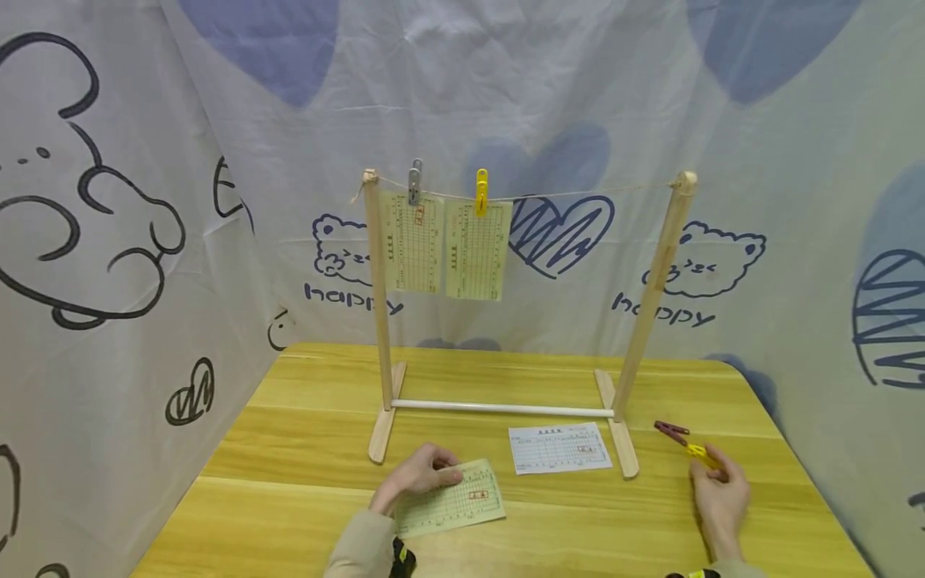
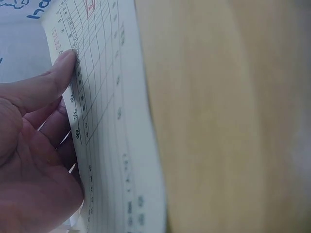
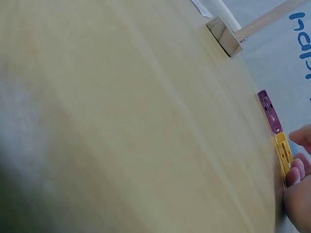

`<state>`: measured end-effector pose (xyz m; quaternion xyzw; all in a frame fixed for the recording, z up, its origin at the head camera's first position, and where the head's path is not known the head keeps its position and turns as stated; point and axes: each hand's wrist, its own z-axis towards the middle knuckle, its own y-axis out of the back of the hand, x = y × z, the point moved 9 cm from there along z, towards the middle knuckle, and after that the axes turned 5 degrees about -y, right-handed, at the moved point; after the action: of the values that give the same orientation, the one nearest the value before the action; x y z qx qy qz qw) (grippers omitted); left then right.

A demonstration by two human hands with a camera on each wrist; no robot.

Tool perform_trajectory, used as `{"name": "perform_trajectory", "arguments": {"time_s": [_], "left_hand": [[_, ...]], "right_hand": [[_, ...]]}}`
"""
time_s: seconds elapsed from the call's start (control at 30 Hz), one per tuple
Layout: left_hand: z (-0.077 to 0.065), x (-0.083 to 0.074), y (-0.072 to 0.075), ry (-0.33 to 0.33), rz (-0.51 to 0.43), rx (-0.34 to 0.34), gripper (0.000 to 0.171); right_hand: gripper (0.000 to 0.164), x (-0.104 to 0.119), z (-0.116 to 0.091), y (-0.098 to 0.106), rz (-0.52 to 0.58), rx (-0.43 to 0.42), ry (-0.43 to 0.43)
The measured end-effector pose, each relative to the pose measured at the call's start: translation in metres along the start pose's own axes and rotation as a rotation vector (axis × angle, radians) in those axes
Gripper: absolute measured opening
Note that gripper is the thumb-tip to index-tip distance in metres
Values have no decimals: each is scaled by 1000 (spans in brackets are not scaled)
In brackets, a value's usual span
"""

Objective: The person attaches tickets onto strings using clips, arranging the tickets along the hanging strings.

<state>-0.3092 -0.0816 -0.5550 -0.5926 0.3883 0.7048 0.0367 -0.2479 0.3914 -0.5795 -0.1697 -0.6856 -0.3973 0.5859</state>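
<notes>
My left hand (image 1: 425,470) pinches a pale yellow printed slip (image 1: 462,506) by its edge, thumb on the printed face; the left wrist view shows the fingers behind the slip (image 2: 104,121). At the right, my right hand (image 1: 723,494) curls its fingers around the rear end of a yellow clothespin (image 1: 697,452) at the tabletop. A dark purple clothespin (image 1: 672,431) lies just beyond it, close to its tip. Two more yellow slips hang from a string (image 1: 578,193), one under a grey clothespin (image 1: 415,183), the other under a yellow clip (image 1: 482,193).
A wooden frame with a left post (image 1: 379,305), a right post (image 1: 654,297) and a white lower bar (image 1: 499,408) stands on the wooden table (image 1: 289,449). One white printed slip (image 1: 560,449) lies by its right foot (image 1: 621,441). A patterned cloth (image 1: 448,80) hangs behind.
</notes>
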Motion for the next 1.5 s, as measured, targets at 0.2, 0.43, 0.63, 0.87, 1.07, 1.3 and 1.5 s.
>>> {"name": "perform_trajectory", "arguments": {"time_s": [0.2, 0.43, 0.63, 0.87, 1.07, 1.3, 1.5], "left_hand": [[-1, -1, 0, -1, 12, 3, 17], [-2, -2, 0, -2, -17, 3, 18], [-1, 0, -1, 2, -41, -7, 17], [0, 1, -1, -2, -48, -10, 17], [-1, 2, -1, 4, -56, -13, 17], [-1, 3, -1, 8, -52, -11, 17], [-2, 4, -1, 20, -62, -16, 17]], "right_hand": [[35, 2, -1, 3, -10, -13, 34], [33, 8, -4, -2, -67, 8, 98], [41, 9, -4, -1, -59, 5, 116], [53, 3, 1, -4, -173, 57, 53], [49, 7, 1, -8, -205, 93, 70], [46, 12, 0, -9, -224, 144, 133], [44, 14, 2, -8, -268, 183, 137]]}}
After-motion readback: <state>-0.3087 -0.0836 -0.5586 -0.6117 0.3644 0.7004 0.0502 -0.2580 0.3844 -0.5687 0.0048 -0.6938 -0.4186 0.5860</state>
